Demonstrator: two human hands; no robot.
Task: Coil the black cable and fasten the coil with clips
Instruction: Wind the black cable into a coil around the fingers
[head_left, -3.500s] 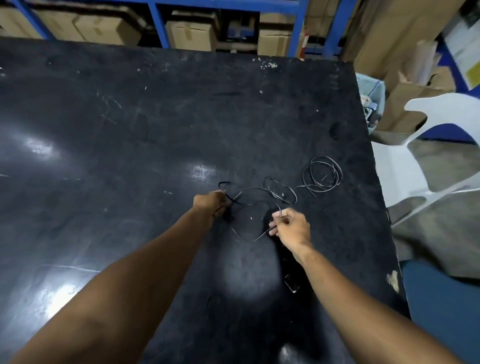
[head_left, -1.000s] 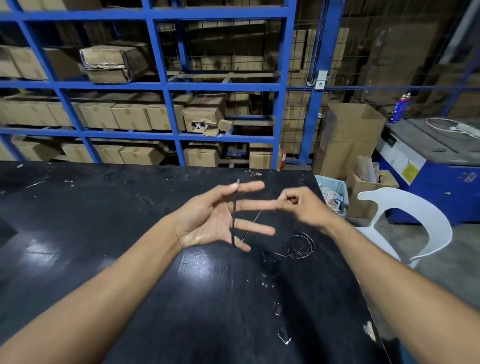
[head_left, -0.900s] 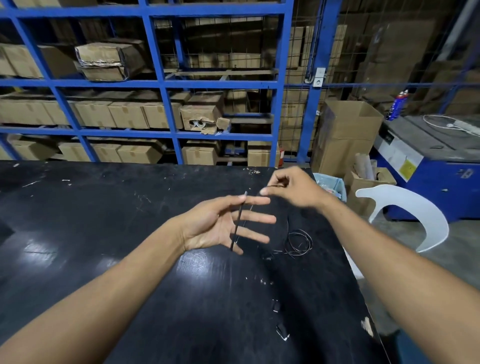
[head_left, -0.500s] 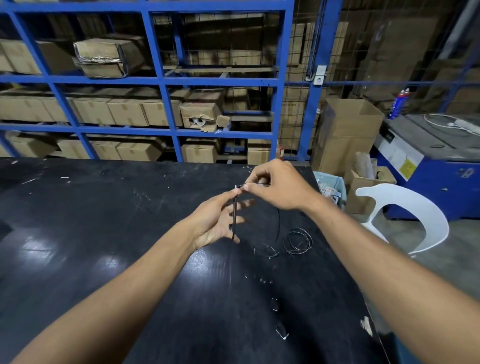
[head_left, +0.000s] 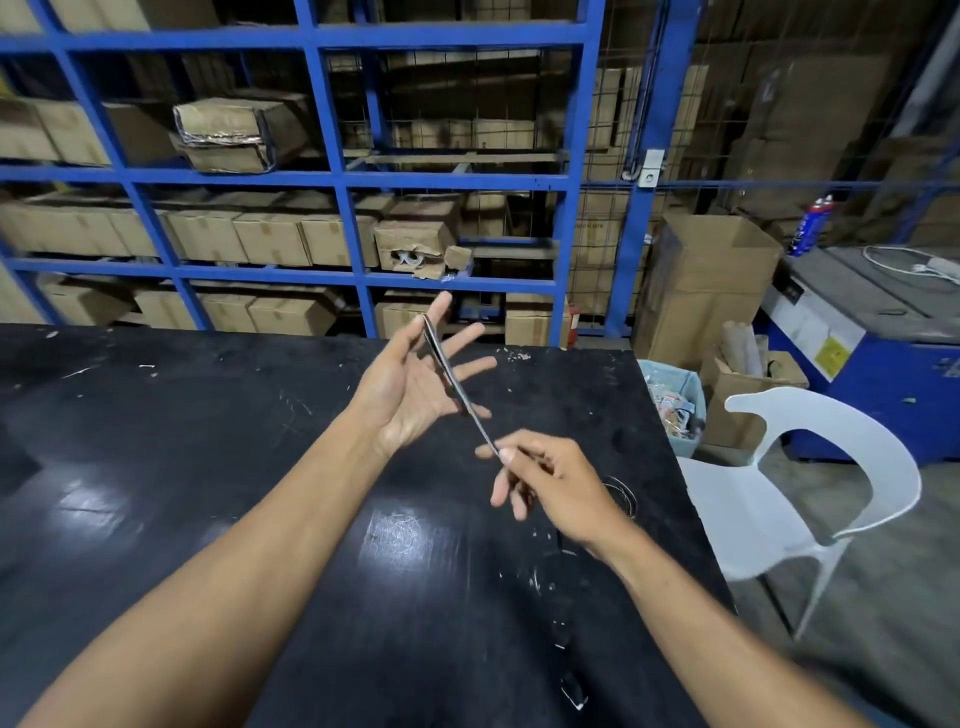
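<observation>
Black cable across spread left hand, pinched by right hand

Left hand raised, palm up, fingers spread; right hand lower, thumb and forefinger pinching.

White chair beside black table — boxed shelving behind.

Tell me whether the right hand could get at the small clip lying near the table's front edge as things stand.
Probably not right away: the right hand is pinching the thin black cable stretched to the left hand. Nothing lies between it and the small clip on the black table, but its fingers are occupied.
</observation>
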